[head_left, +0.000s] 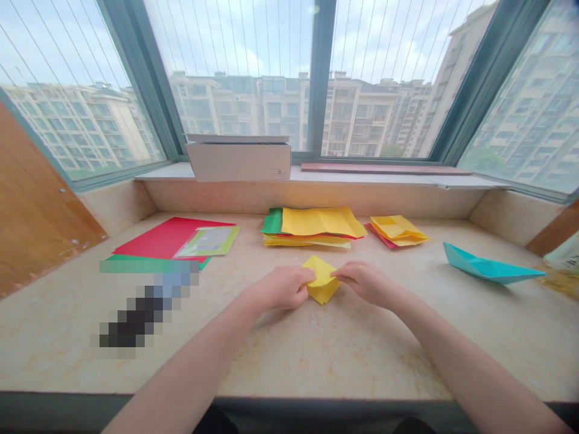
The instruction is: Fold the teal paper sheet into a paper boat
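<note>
A small folded piece of yellow paper (322, 278), roughly diamond-shaped, is between my hands above the middle of the counter. My left hand (289, 286) grips its left corner, fingers closed against the thumb. On the opposite side, my right hand (362, 279) pinches the right corner. The lower point of the paper hangs toward me. Behind it lies a stack of yellow, green and red paper (316, 224), and to the right of that a smaller pile of folded yellow and red paper (398, 230).
A blue paper boat (491, 266) stands at the right. On the left are red sheets (167, 236), a green-edged packet (210, 241) and a blurred-out item (140, 313). A white box (239, 158) sits on the window ledge (362, 176). The counter's front edge (335, 399) is near me.
</note>
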Demonstrator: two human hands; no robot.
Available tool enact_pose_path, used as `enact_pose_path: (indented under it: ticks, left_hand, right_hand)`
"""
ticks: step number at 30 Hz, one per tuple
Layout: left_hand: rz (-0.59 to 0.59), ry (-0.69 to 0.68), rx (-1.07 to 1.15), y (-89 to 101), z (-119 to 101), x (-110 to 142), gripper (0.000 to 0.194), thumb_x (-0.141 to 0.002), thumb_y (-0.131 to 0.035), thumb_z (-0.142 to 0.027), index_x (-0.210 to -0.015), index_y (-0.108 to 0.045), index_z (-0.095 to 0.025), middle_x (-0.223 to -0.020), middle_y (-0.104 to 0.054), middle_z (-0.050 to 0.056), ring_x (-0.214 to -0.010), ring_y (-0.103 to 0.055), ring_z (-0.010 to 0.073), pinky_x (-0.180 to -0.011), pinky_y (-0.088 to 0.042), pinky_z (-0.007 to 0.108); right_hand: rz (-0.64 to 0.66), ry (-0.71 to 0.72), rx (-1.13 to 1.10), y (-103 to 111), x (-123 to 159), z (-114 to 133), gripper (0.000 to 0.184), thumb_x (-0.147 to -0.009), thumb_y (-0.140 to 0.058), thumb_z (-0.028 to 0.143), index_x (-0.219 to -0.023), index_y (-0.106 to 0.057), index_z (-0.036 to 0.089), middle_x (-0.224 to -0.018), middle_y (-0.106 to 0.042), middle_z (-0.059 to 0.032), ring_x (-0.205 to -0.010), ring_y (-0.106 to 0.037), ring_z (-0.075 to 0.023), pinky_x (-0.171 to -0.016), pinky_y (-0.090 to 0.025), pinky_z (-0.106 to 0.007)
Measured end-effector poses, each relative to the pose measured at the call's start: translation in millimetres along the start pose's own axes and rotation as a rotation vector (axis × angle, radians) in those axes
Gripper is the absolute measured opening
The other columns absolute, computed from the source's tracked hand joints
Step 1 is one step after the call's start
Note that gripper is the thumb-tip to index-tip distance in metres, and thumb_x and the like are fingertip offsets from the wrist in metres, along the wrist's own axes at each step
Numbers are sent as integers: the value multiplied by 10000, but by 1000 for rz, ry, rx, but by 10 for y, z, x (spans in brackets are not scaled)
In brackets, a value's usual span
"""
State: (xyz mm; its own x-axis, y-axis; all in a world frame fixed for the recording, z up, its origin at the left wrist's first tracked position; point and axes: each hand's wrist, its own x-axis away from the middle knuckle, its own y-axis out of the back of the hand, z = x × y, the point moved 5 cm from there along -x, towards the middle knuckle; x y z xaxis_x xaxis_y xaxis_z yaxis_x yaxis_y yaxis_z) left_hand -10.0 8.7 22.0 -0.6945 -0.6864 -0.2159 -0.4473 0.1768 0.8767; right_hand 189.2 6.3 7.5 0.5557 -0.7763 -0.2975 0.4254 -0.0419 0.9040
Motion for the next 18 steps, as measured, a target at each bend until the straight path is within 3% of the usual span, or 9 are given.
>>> enact_pose_path:
  ticks: [3,8,13,18]
  left_hand:
    - [43,9,55,-19,62,-23,215,-844,-577,-259,-1005,-719,-275,-994,-753,37,-947,-675,245,-847,-478,296]
    - [-89,21,95,28,154,-69,238,-881,-546,-233,-1067,-696,-235,-1033,-730,61,-939,-663,238,-859,-480,321]
    - [-109,64,-16,35,124,-88,171,-878,-538,-165,-832,-703,-172,-965,-679,89,-898,-633,219,-826,-483,312]
    - [-48,92,-178,21,100,-60,175,-887,-551,-187,-820,-711,-164,-859,-658,81,-846,-620,223,-793,-485,319]
  right_hand:
    - [-55,-112,1,-9,-31,-3,259,-940,-478,203,-975,-734,220,-921,-755,-58,-827,-675,-210,-743,-478,-312]
    - [-149,-181,-5,-20,-75,15,251,-937,-462,200,-838,-692,208,-813,-728,-43,-735,-633,-189,-666,-431,-282]
    - [-120,-163,-147,-27,-77,-36,233,-924,-481,192,-890,-711,202,-853,-735,-52,-764,-639,-197,-726,-475,-319]
    - [-75,-82,-172,-22,-45,-88,220,-915,-490,161,-921,-708,186,-913,-718,-73,-848,-644,-205,-785,-505,-340]
